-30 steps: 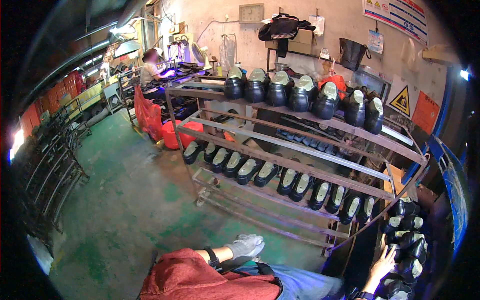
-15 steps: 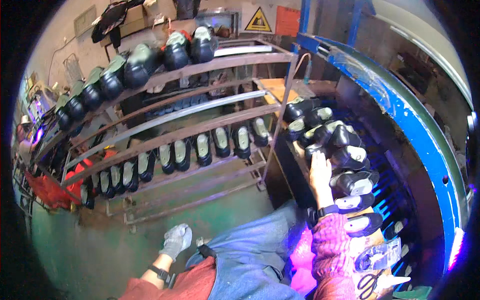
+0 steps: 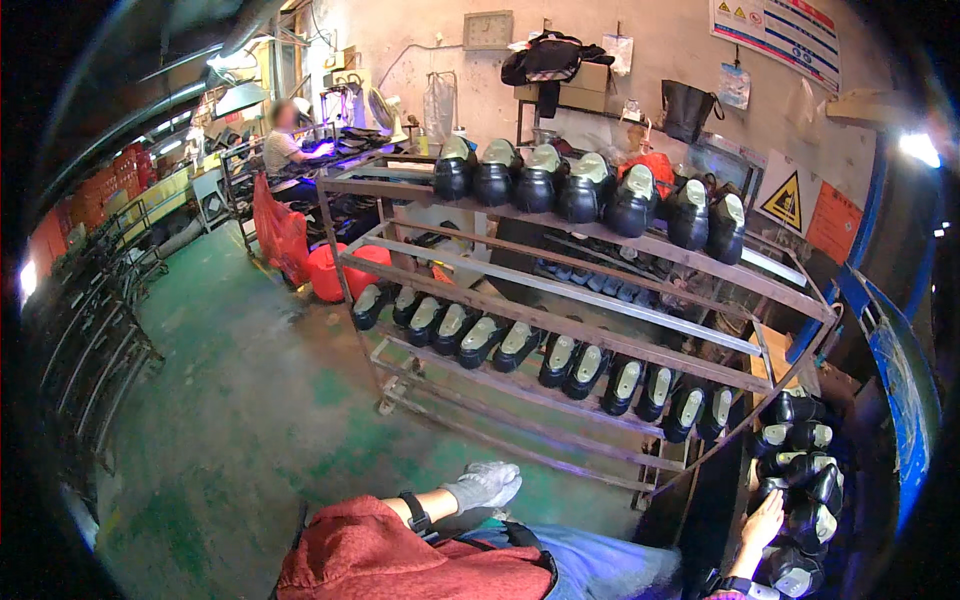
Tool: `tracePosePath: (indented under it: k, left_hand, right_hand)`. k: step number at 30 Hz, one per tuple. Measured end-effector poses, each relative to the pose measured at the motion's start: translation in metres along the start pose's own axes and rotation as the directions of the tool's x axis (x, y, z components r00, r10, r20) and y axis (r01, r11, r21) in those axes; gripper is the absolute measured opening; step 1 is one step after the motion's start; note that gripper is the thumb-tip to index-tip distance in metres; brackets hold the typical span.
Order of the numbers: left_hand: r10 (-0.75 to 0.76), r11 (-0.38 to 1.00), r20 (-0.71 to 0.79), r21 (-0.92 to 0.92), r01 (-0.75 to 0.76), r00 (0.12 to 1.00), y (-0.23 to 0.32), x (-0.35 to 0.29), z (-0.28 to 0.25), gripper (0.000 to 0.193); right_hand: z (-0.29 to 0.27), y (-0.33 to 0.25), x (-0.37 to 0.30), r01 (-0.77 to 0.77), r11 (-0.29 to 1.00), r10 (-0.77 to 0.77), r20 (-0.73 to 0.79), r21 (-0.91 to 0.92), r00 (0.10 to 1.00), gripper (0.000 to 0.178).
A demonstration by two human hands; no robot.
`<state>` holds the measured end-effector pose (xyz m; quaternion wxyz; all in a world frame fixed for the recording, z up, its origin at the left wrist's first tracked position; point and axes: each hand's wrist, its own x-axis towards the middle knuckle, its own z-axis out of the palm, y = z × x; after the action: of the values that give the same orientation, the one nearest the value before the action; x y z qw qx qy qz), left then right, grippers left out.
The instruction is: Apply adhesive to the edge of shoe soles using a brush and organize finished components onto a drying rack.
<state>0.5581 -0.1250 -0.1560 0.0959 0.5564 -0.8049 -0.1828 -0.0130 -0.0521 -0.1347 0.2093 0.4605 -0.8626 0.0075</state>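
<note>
Head: right hand [image 3: 762,524] at shoes [image 3: 808,520]

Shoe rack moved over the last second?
No, no visible shift: the shoe rack keeps its place relative to the yellow warning sign on the wall. Both shift together in the picture, which suggests camera motion.
</note>
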Motion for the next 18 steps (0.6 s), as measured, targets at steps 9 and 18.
tracePosePath:
  k: [9,18]
  left_hand:
    - [0.067,0.996,-0.127,-0.057,-0.074,0.990,-0.004,0.000,-0.006,0.026]
    - [0.185,0.977,-0.053,-0.096,-0.189,0.981,0.043,0.010,-0.020,0.025]
  right_hand:
    - [-0.013,-0.004,0.000,-0.038,0.999,0.039,0.144,-0.010,0.989,0.100]
    - [-0.135,-0.040,-0.023,-0.138,0.858,0.033,0.216,0.495,0.976,0.058]
